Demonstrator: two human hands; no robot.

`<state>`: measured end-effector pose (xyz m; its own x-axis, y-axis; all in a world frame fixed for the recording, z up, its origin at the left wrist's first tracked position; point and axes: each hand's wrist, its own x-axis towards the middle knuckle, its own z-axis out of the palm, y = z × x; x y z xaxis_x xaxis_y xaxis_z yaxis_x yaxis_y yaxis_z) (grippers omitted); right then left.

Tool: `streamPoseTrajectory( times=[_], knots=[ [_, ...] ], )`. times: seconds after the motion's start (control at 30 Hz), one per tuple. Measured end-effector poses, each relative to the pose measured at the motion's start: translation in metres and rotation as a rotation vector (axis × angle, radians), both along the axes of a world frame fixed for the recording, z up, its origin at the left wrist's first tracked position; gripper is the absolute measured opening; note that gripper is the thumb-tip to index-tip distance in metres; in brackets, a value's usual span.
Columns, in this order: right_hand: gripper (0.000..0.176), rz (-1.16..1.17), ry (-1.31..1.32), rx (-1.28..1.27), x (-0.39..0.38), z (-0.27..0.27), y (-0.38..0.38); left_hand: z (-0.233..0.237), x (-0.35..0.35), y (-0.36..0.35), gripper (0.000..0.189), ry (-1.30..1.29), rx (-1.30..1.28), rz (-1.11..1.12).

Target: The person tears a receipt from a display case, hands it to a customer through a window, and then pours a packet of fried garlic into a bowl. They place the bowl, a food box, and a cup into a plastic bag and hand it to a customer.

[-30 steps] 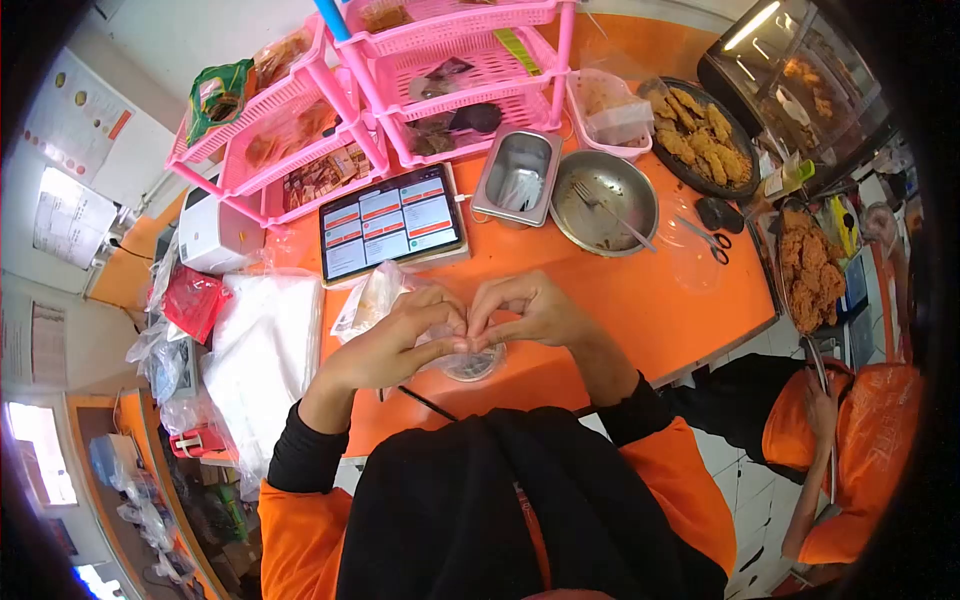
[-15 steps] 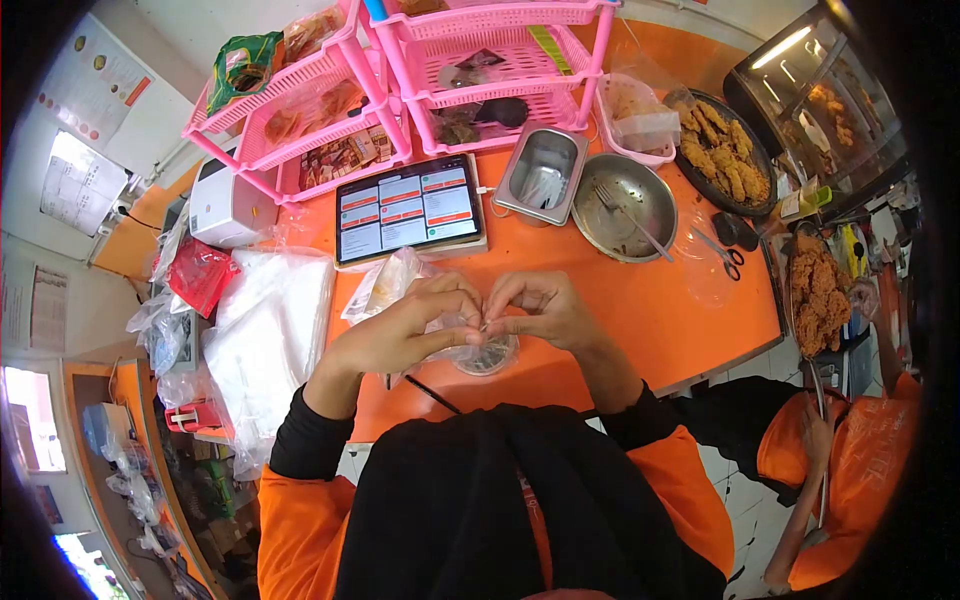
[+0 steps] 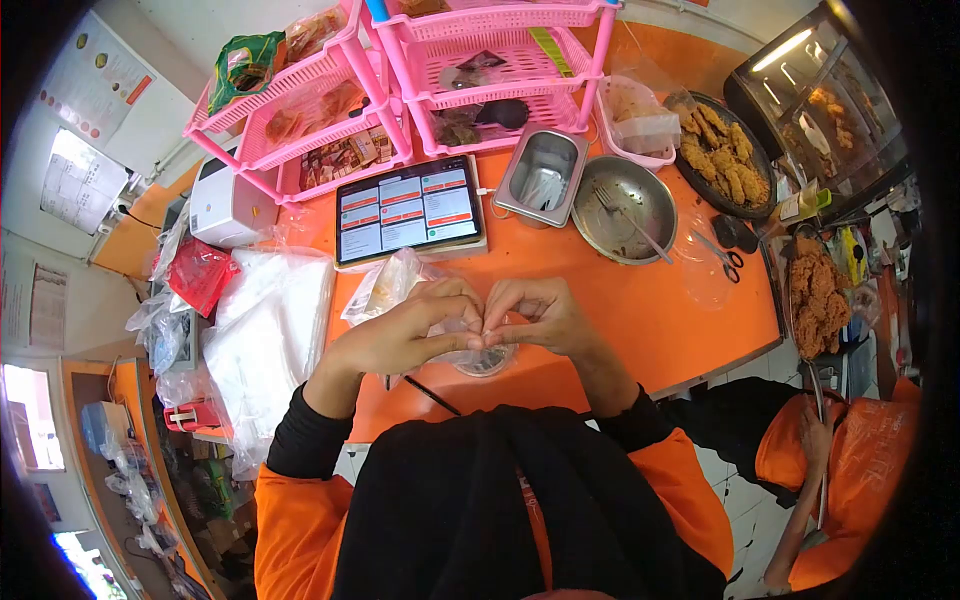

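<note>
An orange counter (image 3: 640,310) is laid with a tablet (image 3: 408,208), propped where it can be read. Just before it, a clear plastic bag (image 3: 385,282) is pinched tightly between the left hand (image 3: 395,338) and right hand (image 3: 540,312), fingertips meeting above a small round cup (image 3: 488,361), apparently so the thin film is kept gathered

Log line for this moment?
left hand: pinching clear plastic bag | right hand: pinching same bag | fingertips together above round container | orange counter
</note>
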<state>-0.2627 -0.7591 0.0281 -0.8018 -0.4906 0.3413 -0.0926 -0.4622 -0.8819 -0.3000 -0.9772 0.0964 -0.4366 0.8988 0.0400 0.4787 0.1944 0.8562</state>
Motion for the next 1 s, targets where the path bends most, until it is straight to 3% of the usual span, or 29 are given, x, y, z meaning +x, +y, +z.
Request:
streamPoseTrajectory(
  times=[0.23, 0.43, 0.53, 0.63, 0.73, 0.83, 0.93, 1.0],
  knots=[
    [0.012, -0.066, 0.286, 0.251, -0.002, 0.028, 0.008, -0.001, 0.001, 0.000, 0.014, -0.033, 0.004, 0.010],
    [0.012, -0.379, 0.596, 0.450, 0.004, 0.050, 0.007, -0.001, 0.018, 0.005, 0.015, -0.059, 0.247, 0.351],
    [0.014, -0.449, 0.859, 0.502, 0.000, 0.048, 0.001, -0.013, 0.023, -0.002, 0.016, -0.109, 0.302, 0.404],
    [0.018, -0.533, 0.894, 0.547, 0.000, 0.044, -0.010, -0.015, 0.033, 0.001, 0.013, -0.070, 0.302, 0.496],
    [0.019, -0.812, 1.075, 0.494, -0.008, 0.045, -0.015, -0.014, 0.038, 0.001, 0.013, 0.123, 0.267, 0.582],
    [0.017, -0.969, 1.054, 0.377, -0.019, 0.042, -0.017, -0.009, 0.043, 0.006, 0.017, 0.354, 0.209, 0.631],
    [0.014, -1.109, 0.671, 0.036, -0.024, 0.061, -0.004, -0.026, 0.048, 0.002, 0.030, 0.425, 0.149, 0.638],
    [0.013, -0.909, 0.548, 0.098, -0.021, 0.061, 0.010, -0.011, 0.059, 0.006, 0.037, 0.539, 0.097, 0.714]
  ],
)
